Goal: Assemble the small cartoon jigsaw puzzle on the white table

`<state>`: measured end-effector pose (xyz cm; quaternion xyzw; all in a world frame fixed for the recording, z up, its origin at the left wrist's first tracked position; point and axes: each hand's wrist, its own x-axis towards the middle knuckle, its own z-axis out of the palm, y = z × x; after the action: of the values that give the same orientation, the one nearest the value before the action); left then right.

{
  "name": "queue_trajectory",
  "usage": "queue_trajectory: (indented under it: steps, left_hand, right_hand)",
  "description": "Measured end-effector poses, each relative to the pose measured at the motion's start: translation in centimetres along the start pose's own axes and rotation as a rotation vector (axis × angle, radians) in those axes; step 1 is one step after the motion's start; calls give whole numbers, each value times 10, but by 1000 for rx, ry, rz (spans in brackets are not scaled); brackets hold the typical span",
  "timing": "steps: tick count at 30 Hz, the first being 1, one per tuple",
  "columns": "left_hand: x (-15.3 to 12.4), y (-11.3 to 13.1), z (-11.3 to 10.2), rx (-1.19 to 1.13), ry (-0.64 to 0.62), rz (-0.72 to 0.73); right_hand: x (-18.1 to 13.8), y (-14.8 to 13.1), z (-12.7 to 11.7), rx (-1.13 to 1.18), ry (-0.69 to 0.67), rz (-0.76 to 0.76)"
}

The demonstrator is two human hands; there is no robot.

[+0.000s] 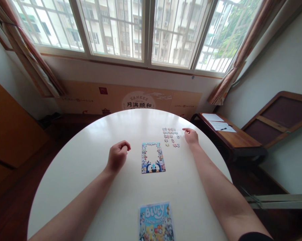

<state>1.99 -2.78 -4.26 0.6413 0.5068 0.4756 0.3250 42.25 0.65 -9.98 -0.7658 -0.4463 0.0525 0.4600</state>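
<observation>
My left hand [118,154] rests on the round white table [73,170] as a closed fist, with nothing showing in it. To its right lies a partly built jigsaw puzzle [155,167]: a colourful frame of joined pieces, a dark blue face at its near edge, and a bare white middle. Beyond it, several loose puzzle pieces [168,132] are spread in rows. Just right of these rows is my right hand [191,136], its index finger stretched out towards them and the other fingers curled. No piece can be made out in it.
A blue picture sheet marked "Bluey" [156,221] lies near the table's front edge. On the right stand a wooden side table [237,142] with papers [219,126] and a pen, and a wooden chair back [281,117]. Barred windows and curtains are behind.
</observation>
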Motion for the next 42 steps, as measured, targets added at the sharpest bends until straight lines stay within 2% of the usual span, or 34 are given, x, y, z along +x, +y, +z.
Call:
queue_trajectory:
  steps: [11,19,22,26,33,42]
  left_hand:
    - [0,-1,-1,4,4,6]
    - [0,2,-1,-10,1,9]
    - [0,2,-1,-13,-3,19]
    - [-1,2,-1,-16,2,30]
    - [0,0,-1,-8,-3,35]
    - [0,0,-1,17,5,42]
  right_hand:
    - [1,2,2,-62,-18,-45]
    - [-10,-26,9,-21,-8,-313]
    - [-15,-36,14,11,-7,-369]
    - [-16,-28,13,56,47,-305]
    - [-6,-1,7,155,148,-33]
    - [-5,-3,12,228,111,5]
